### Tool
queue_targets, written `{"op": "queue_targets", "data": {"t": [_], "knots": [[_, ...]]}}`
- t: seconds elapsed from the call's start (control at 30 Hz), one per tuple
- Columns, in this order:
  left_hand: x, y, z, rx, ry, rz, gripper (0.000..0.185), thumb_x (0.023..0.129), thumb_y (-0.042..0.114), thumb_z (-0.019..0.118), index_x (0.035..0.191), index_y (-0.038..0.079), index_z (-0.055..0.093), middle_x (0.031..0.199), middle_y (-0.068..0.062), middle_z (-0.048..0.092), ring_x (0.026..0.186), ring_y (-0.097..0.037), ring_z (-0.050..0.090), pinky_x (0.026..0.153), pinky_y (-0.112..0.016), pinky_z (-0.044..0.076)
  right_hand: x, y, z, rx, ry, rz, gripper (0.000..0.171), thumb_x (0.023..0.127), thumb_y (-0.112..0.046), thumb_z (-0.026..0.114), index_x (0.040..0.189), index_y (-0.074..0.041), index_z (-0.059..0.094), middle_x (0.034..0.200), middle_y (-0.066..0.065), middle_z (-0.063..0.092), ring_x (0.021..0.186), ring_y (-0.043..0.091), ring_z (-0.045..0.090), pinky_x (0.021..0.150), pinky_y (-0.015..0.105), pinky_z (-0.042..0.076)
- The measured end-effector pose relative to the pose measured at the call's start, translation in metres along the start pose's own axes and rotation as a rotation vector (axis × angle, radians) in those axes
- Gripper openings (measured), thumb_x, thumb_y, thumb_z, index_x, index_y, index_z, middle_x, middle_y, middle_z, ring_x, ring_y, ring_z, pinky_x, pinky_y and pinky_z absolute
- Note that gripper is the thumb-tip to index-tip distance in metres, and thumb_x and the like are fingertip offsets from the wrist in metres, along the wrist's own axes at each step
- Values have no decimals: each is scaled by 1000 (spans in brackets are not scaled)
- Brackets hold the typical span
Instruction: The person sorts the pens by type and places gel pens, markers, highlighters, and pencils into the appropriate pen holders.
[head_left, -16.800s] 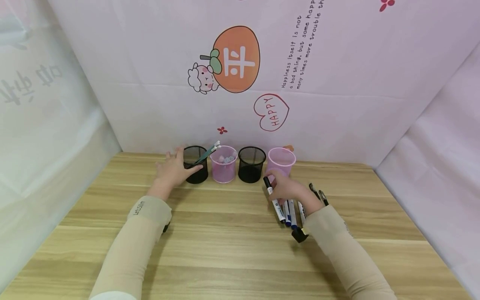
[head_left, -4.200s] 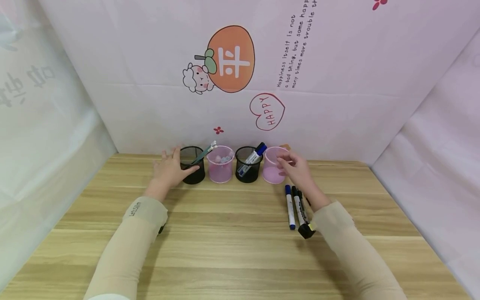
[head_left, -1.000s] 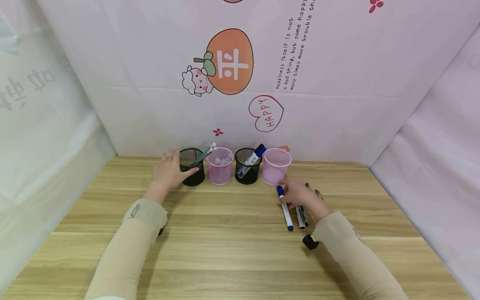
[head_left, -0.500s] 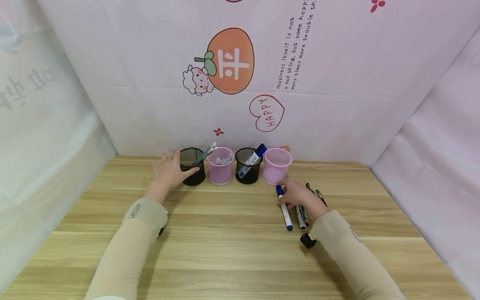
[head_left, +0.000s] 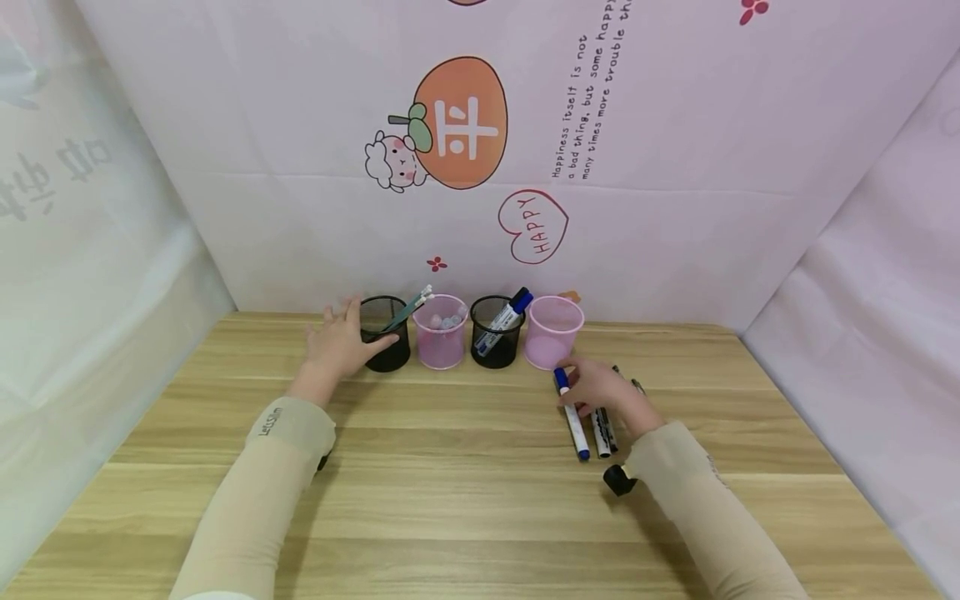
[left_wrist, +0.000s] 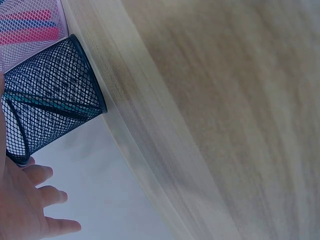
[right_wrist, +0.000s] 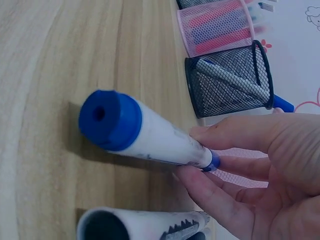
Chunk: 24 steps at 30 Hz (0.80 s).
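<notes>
My right hand [head_left: 600, 387] pinches a white marker with a blue cap [head_left: 572, 415] near its cap end, thumb on one side and fingers [right_wrist: 235, 137] on the other. The blue marker [right_wrist: 145, 132] lies low over the wooden table. Beside it lies a black-capped marker [head_left: 603, 433]. My left hand [head_left: 341, 342] rests against the left black mesh cup [head_left: 386, 333], which holds green pens; its fingers [left_wrist: 42, 197] lie straight and spread behind the black mesh cup [left_wrist: 50, 100].
Four cups line the back wall: the left black one, a pink cup [head_left: 440, 333] with small items, a black mesh cup [head_left: 495, 333] holding a blue marker, and a pink cup [head_left: 553, 332]. Two dark pens [head_left: 636, 385] lie right of my hand.
A marker now stands in the second black cup. My right hand came down from the right pink cup and took hold of the blue marker. The left hand has not moved.
</notes>
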<state>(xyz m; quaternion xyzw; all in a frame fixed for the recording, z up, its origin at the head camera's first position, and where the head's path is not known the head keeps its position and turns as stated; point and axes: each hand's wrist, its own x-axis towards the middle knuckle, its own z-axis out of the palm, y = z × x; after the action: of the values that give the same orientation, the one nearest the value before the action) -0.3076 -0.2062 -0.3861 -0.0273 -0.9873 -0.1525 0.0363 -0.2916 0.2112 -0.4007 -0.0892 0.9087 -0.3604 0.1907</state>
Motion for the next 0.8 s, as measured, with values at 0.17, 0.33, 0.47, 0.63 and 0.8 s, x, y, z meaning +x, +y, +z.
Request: {"op": "queue_targets", "data": {"t": [0.17, 0.33, 0.47, 0.63, 0.8], "knots": [[0, 0, 0, 2, 0, 0, 105, 95, 67, 56, 163, 1, 12, 167, -25, 17, 150, -55, 10, 109, -81, 14, -2, 1, -3, 21, 3, -27, 75, 87, 2, 75, 151, 10, 37, 124, 33, 54, 80, 29, 69, 68, 37, 63], [0, -1, 1, 3, -3, -2, 105, 95, 68, 56, 163, 1, 12, 167, -25, 17, 150, -55, 10, 109, -81, 14, -7, 0, -7, 25, 3, -55, 75, 88, 3, 73, 151, 12, 35, 122, 33, 54, 79, 28, 69, 68, 38, 63], [0, -1, 0, 3, -2, -4, 108, 94, 72, 54, 163, 1, 12, 167, -25, 17, 150, -54, 10, 109, -80, 15, -13, -5, -10, 19, 7, -64, 74, 89, 3, 72, 151, 12, 33, 124, 35, 54, 80, 29, 69, 69, 38, 63], [0, -1, 0, 5, -4, -3, 110, 93, 74, 53, 163, 1, 11, 167, -25, 17, 150, -54, 10, 110, -80, 15, -18, -10, -16, 47, -2, -62, 76, 90, 4, 70, 153, 12, 29, 129, 38, 50, 82, 31, 69, 71, 40, 63], [0, -1, 0, 6, -1, -2, 109, 93, 73, 54, 163, 1, 12, 167, -25, 17, 150, -55, 11, 109, -80, 14, -20, -12, -21, 112, -5, -93, 78, 88, 7, 69, 153, 14, 26, 126, 38, 48, 79, 30, 67, 72, 42, 63]]}}
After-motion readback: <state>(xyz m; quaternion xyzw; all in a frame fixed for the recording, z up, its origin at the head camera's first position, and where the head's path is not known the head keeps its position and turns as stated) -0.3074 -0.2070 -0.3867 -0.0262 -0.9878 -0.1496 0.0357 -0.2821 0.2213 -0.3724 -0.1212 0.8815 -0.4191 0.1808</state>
